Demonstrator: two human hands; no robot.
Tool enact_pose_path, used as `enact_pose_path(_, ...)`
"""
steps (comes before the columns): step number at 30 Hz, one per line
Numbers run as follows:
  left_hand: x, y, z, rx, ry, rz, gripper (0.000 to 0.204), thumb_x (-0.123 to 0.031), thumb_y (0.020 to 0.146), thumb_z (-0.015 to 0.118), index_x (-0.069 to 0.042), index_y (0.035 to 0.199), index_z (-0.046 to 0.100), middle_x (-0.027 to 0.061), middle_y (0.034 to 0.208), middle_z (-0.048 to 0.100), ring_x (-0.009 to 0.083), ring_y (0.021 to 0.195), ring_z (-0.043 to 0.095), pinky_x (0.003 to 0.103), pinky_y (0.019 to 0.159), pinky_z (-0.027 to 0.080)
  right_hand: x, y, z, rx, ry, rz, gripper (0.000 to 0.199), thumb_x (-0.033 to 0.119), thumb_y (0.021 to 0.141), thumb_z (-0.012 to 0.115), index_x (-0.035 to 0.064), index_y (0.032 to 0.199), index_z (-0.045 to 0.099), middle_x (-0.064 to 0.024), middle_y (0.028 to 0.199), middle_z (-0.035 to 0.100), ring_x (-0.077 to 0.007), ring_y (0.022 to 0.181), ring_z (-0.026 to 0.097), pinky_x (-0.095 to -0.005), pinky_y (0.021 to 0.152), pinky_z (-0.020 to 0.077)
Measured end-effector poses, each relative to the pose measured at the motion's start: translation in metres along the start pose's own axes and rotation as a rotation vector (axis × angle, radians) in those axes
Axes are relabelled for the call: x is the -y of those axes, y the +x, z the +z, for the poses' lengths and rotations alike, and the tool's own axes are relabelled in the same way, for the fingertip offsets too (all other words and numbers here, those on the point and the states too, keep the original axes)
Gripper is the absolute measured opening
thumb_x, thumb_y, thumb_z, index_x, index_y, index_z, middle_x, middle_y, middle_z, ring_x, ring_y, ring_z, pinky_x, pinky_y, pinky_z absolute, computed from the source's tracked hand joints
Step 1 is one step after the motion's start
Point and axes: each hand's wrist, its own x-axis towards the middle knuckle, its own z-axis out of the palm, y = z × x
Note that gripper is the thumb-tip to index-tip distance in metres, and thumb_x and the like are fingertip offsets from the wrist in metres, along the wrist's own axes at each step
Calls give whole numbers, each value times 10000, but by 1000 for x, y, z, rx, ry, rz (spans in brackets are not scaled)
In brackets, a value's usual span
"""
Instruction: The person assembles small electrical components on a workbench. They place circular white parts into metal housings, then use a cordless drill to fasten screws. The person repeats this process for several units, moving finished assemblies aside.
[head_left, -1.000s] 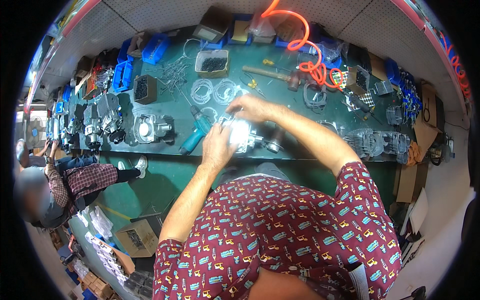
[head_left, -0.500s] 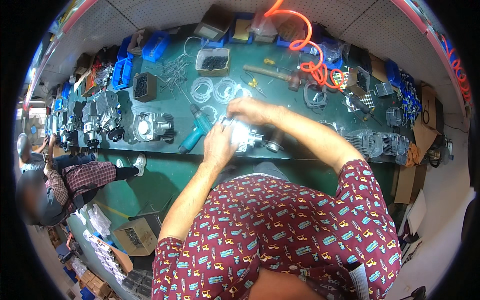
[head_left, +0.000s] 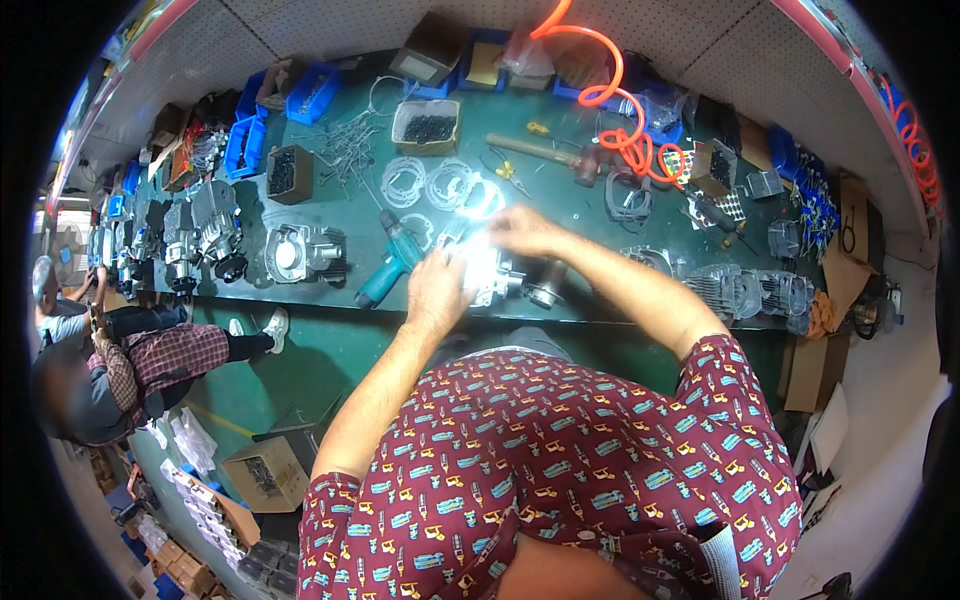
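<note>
A silvery engine casing, washed out by glare in the middle, sits near the front edge of the green workbench. My left hand is closed around its left side. Over its far right side, my right hand has curled fingers; glare hides the fingertips and whatever they hold. Left of my left hand lies a teal power drill, its bit pointing away from me. A round metal part with a shaft stands right of the casing. Pale ring gaskets lie beyond my hands.
An open box of small dark parts, a wooden-handled hammer and yellow-handled pliers lie farther back. An orange coiled hose hangs over the bench. Engine parts line both sides. Another person sits at left.
My right hand has moved right and slightly toward me, off the casing's far left part. The left hand stays on the casing, and glare on it has grown.
</note>
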Motion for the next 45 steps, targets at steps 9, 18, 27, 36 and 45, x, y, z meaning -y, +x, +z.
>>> enact_pose_path(9,-1,3,-6,45,23,19,546,-303,762,831,-72,1224,656,167,1061,590,357,1011,624,458,876,516,-12,11,23,-163,212,-3,270,214,821,728,14,997,773,-108,867,769,-162,803,712,-313,777,566)
enact_pose_path(18,-2,7,-9,133,96,62,512,-311,814,794,-80,1246,644,164,1100,626,352,962,658,446,832,533,10,16,28,-124,235,125,224,199,796,785,45,956,805,-77,817,769,-124,727,687,-289,697,553)
enact_pose_path(27,3,6,-9,142,94,66,528,-308,790,811,-84,1238,646,136,1148,633,337,919,658,432,809,534,16,15,41,-203,216,166,197,194,789,788,41,912,803,-101,814,769,-131,729,691,-304,692,554)
enact_pose_path(36,5,8,-5,108,66,85,525,-294,809,795,-97,1267,632,156,1148,634,348,941,650,446,824,519,5,7,46,-256,255,28,243,217,834,745,5,949,778,-155,863,760,-182,782,717,-337,723,564)
enact_pose_path(45,-4,8,-22,81,-93,-39,527,-243,815,799,-66,1282,631,179,1201,656,377,1067,653,453,914,527,-55,-145,84,-1014,311,180,272,66,895,672,-16,1155,661,-128,1059,633,-210,892,661,-335,799,546)
